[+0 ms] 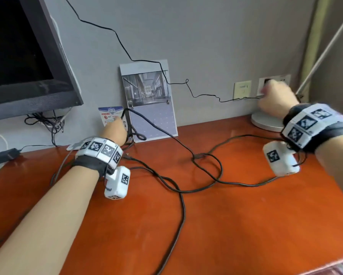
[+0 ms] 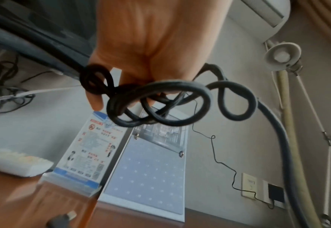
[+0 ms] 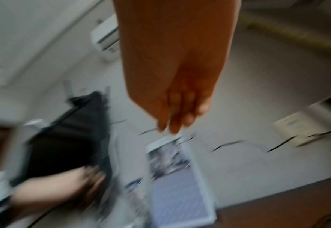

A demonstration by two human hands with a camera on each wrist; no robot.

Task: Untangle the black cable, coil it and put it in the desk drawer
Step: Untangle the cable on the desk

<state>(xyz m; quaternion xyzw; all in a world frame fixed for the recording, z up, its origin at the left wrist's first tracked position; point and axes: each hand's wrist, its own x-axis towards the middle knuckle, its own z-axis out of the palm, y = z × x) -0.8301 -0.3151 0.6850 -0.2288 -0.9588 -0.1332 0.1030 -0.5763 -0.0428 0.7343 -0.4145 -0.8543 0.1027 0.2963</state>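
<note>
A person's two bare arms reach across a glossy reddish-brown worktop (image 1: 216, 225) set against a grey wall (image 1: 216, 36). The left hand (image 1: 116, 130), at the far left of the worktop, grips a knotted bunch of the black cable (image 1: 181, 192), fingers curled round several small loops, as the left wrist view shows; from there the cable drops to the wood and sprawls in wide crossing loops over the middle of the worktop, one run trailing off the near edge and another sweeping right beneath the right forearm. The right hand (image 1: 273, 98) is lifted at the far right, close to the white wall sockets (image 1: 273, 84) and above the round white lamp base (image 1: 266, 122); in the blurred right wrist view its fingers hang loosely together and appear to hold nothing. A dark monitor (image 1: 27, 56) fills the upper left, with a tangle of thin wires below it and a small black adapter (image 1: 5, 155) on the pale ledge beside the worktop. A framed picture board (image 1: 150, 102) and a small blue-and-white notice card (image 1: 111, 116) lean against the wall behind the left hand. A separate thin black wire (image 1: 125, 50) runs down the wall, over the picture board, to the sockets.
</note>
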